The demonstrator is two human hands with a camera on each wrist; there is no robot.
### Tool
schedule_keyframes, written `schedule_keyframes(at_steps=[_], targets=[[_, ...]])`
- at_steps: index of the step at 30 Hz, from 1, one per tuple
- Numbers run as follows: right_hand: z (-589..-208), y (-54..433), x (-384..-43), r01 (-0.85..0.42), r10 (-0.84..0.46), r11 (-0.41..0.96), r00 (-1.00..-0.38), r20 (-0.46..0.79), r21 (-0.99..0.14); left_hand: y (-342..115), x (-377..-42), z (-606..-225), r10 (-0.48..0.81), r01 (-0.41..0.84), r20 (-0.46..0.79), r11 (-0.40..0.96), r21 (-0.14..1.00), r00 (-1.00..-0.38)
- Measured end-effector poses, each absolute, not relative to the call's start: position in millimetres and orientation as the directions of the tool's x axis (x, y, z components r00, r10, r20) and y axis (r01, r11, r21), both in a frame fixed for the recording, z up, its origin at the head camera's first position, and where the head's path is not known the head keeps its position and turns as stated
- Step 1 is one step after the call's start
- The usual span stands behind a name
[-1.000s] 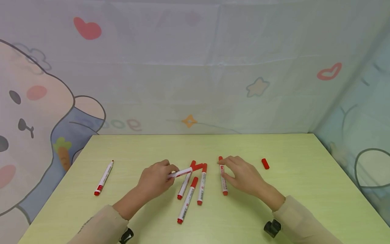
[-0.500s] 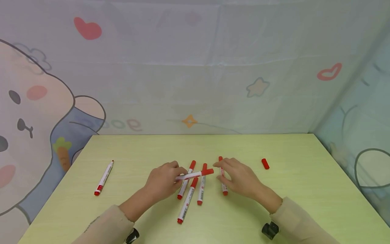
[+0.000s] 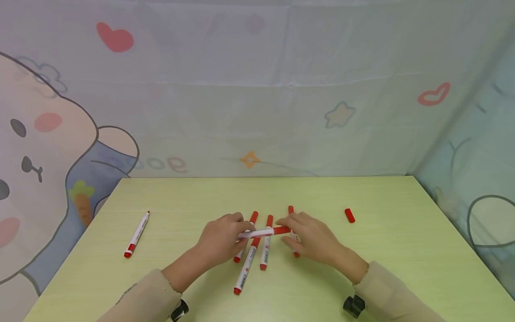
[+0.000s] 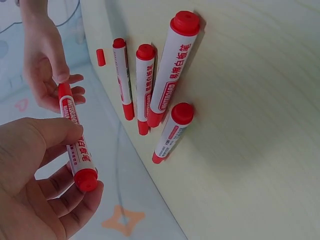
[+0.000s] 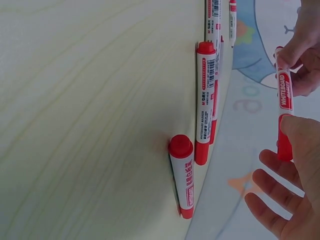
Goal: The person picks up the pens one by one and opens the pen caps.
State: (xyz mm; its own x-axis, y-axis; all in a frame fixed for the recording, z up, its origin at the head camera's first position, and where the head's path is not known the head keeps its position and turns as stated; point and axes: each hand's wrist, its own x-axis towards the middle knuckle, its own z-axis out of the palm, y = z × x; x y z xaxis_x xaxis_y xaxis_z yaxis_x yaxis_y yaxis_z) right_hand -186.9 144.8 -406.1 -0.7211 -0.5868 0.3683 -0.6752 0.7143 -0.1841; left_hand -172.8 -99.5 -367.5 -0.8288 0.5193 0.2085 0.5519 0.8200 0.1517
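Note:
My left hand (image 3: 222, 238) holds a red-capped whiteboard marker (image 4: 71, 116) by its barrel, thumb on top, above other markers on the table. The red cap (image 3: 281, 230) of this marker points right, toward my right hand (image 3: 313, 238). In the right wrist view, the right thumb (image 5: 295, 125) overlaps the cap while the other fingers are spread below it. Under the hands lie several capped whiteboard markers, among them one in front (image 3: 246, 270), one in the middle (image 3: 266, 249) and one (image 3: 291, 209) partly hidden by my right hand.
An uncapped marker (image 3: 137, 235) lies far left with its tip pointing away. A loose red cap (image 3: 349, 215) is on the right of the pale table (image 3: 402, 250). A printed cloth (image 3: 201, 89) hangs behind the table's back edge.
My left hand has moved right with the marker, swinging it nearly level. My right hand has shifted slightly left, so its fingers now meet the cap end in the head view.

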Motion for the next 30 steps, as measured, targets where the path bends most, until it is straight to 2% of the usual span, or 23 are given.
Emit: schedule_keyframes(at_steps=[13,19,30], targets=[[-406.8,141.3,-185.3,-0.702,-0.604,0.689,-0.694,0.391,-0.182,-96.4,-173.1,-368.1,0.542,0.579,0.216,0.795,0.181,-0.812],[-407.3,141.1,-185.7,-0.689,-0.587,0.696,-0.709,0.392,-0.204,-95.5,-174.5,-370.5,0.552,0.591,0.223,0.786,0.184,-0.804],[-409.4,145.0,-186.8,-0.697,-0.57,0.691,-0.688,0.449,-0.19,-96.1,-177.3,-376.3,0.52,0.564,0.224,0.793,0.232,-0.824]])
